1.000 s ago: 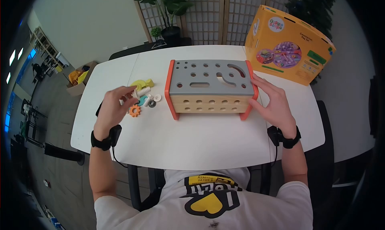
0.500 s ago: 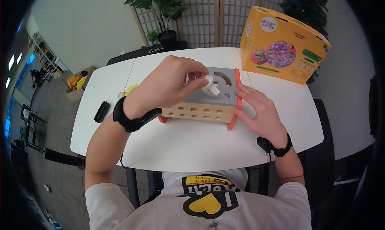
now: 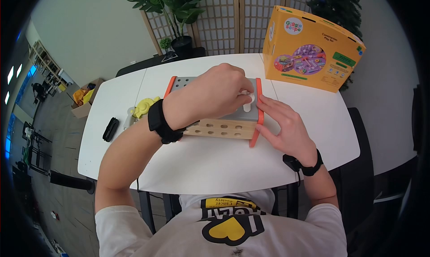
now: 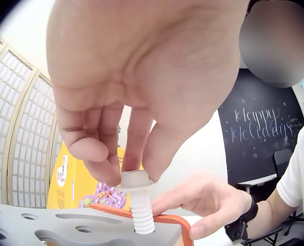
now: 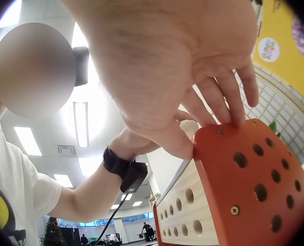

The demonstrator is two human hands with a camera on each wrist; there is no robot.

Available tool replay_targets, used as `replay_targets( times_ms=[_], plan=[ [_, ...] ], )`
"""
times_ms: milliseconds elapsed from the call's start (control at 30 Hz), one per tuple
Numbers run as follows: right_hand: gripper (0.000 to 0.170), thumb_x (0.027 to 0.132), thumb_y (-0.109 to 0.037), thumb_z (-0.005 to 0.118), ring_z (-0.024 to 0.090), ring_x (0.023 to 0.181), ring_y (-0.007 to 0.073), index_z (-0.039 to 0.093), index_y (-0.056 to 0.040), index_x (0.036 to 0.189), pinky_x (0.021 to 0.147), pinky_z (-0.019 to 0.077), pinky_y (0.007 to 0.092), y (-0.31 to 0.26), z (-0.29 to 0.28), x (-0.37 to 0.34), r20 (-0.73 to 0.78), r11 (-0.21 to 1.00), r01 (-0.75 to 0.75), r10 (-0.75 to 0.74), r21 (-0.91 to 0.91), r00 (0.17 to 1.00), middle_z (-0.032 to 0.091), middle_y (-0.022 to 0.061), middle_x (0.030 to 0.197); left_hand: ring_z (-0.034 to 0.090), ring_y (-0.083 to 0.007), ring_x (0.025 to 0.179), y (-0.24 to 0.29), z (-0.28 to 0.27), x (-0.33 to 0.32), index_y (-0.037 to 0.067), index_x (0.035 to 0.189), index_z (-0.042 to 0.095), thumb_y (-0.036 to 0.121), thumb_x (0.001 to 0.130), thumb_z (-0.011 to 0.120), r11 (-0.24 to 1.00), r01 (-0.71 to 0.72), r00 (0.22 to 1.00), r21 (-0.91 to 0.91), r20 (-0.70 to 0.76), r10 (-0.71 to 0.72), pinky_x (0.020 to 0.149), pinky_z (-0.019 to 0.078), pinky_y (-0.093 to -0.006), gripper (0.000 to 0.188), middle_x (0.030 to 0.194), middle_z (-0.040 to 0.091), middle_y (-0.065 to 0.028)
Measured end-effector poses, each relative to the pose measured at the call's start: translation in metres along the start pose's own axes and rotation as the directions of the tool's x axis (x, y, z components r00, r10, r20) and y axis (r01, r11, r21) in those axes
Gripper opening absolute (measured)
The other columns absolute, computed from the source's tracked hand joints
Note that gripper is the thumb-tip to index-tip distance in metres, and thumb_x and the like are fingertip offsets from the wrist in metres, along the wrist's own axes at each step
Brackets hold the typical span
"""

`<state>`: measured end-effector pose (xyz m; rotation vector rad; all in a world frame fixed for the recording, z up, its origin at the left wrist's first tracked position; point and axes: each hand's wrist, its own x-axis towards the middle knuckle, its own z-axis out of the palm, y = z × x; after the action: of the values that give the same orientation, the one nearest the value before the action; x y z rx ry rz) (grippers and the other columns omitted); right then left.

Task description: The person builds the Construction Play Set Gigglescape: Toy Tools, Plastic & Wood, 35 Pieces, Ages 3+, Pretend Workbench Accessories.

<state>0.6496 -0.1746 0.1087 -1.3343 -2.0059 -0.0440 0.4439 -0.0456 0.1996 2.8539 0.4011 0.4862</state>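
Note:
My left hand (image 3: 212,93) pinches the head of a white toy bolt (image 4: 142,211) between thumb and fingers. The bolt stands upright, its threaded end down at the grey top board (image 4: 29,218) of a toy workbench, near the right end. In the right wrist view, the workbench's red end panel (image 5: 224,174) shows several round holes. My right hand (image 3: 286,129) rests against that panel, fingers extended along its upper edge and thumb at the front corner. Below the grey top, the wooden front (image 3: 219,128) has rows of holes, partly behind my left forearm.
Left of the workbench lie yellow-green toy pieces (image 3: 145,107), partly behind my left arm. A small black case (image 3: 111,129) is near the table's left side. The yellow toy box (image 3: 313,51) stands at the back right of the white table (image 3: 215,167).
My left hand has carried the bolt from the loose pieces on the left to the right end of the grey top, turning it upright. My right hand has stayed at the red panel.

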Motion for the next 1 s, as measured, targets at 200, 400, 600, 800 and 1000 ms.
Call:
replay_targets(
  times_ms=[200,400,600,800,1000],
  plan=[
    [0.047,0.084,-0.019,0.078,0.064,0.122,0.037,0.068,0.0046,0.124,0.106,0.0499,0.0437,-0.002,-0.001,0.001,0.006,1.0,0.002,-0.002,-0.01,1.0,0.066,0.0231,0.132,0.07,-0.0304,0.083,-0.002,0.0,0.001,0.004,0.1,0.079,-0.006,0.081,0.072,0.997,-0.079,0.997,-0.023,0.004,0.079,0.076,0.0561,-0.0397,0.023,0.095,0.071,-0.0144],
    [0.048,0.083,-0.019,0.078,0.064,0.122,0.0366,0.068,0.0046,0.124,0.106,0.0497,0.0439,-0.003,0.0,0.001,0.006,1.0,-0.01,0.01,-0.006,1.0,0.066,0.0227,0.132,0.071,-0.032,0.086,-0.003,0.006,0.002,-0.001,0.084,0.075,-0.012,0.077,0.065,0.988,-0.129,0.992,-0.081,-0.008,0.129,0.079,0.0573,-0.0385,0.017,0.098,0.075,-0.0129],
    [0.048,0.083,-0.018,0.078,0.064,0.122,0.0367,0.068,0.0033,0.125,0.106,0.0495,0.0441,-0.002,0.002,0.0,0.002,1.0,-0.008,0.008,-0.008,1.0,0.066,0.0225,0.133,0.071,-0.0329,0.081,0.013,-0.006,0.004,-0.001,0.084,0.068,0.001,0.082,0.066,0.985,0.046,0.998,-0.168,0.05,-0.038,0.075,0.0574,-0.0387,0.003,0.092,0.074,-0.0161],
    [0.049,0.083,-0.018,0.078,0.064,0.122,0.0367,0.067,0.0028,0.126,0.106,0.0495,0.0447,-0.003,0.001,0.0,0.012,1.0,-0.009,0.009,-0.007,1.0,0.066,0.0223,0.133,0.071,-0.0331,0.08,0.017,0.004,0.003,0.0,0.093,0.072,0.015,0.087,0.074,0.996,0.054,0.996,0.075,-0.072,-0.049,0.073,0.0561,-0.0406,0.016,0.09,0.072,-0.0185],
    [0.048,0.083,-0.018,0.078,0.065,0.12,0.0367,0.068,0.0023,0.125,0.106,0.0497,0.0447,-0.002,0.003,0.0,-0.002,1.0,-0.002,0.002,-0.007,1.0,0.066,0.022,0.133,0.07,-0.0338,0.087,0.004,0.002,0.005,0.0,0.092,0.075,0.002,0.082,0.074,0.998,-0.045,0.997,-0.047,0.062,0.048,0.08,0.0563,-0.0407,0.01,0.093,0.072,-0.0172]
  ],
)
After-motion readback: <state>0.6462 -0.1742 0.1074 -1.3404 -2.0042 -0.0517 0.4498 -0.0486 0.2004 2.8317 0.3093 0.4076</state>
